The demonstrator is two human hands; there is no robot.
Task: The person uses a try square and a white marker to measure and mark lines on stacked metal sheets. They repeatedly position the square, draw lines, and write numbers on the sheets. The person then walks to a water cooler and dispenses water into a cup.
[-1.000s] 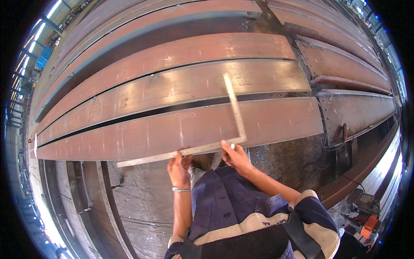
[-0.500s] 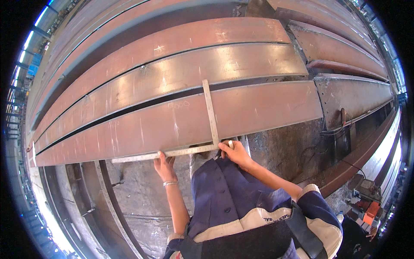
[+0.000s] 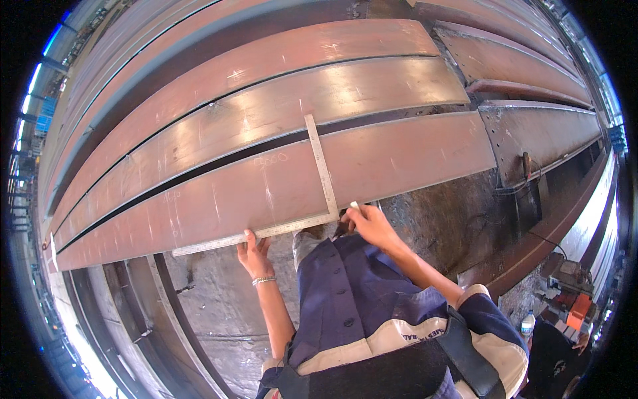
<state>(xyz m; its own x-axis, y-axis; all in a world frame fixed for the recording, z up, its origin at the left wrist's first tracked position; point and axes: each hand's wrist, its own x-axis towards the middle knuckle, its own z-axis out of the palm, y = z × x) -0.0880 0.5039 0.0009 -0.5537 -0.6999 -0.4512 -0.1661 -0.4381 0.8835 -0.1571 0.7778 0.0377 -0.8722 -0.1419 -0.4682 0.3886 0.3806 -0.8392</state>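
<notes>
An L-shaped steel square [image 3: 320, 166] lies on the nearest flat steel beam [image 3: 412, 149]. Its one leg crosses the beam's upper face, while the long leg runs along the near edge. My left hand [image 3: 254, 258] grips that long leg, thumb or finger tip over it and the other fingers below. Just right of the square's corner is my right hand [image 3: 373, 227], fingers closed on a short white stick of chalk [image 3: 354, 205] that points up and left. Thin chalk lines mark the beam's face.
More long reddish-brown beams [image 3: 286, 93] lie parallel beyond this one. Shorter beams with bolt holes [image 3: 541, 136] stand at the right. Steel bars [image 3: 176, 299] sit low at the left. A water bottle [image 3: 528, 324] and an orange object [image 3: 578, 311] are at lower right, near another person.
My right hand has drawn slightly right and up, away from the square's corner, with the chalk in it. The left hand stays on the square. The view has shifted slightly.
</notes>
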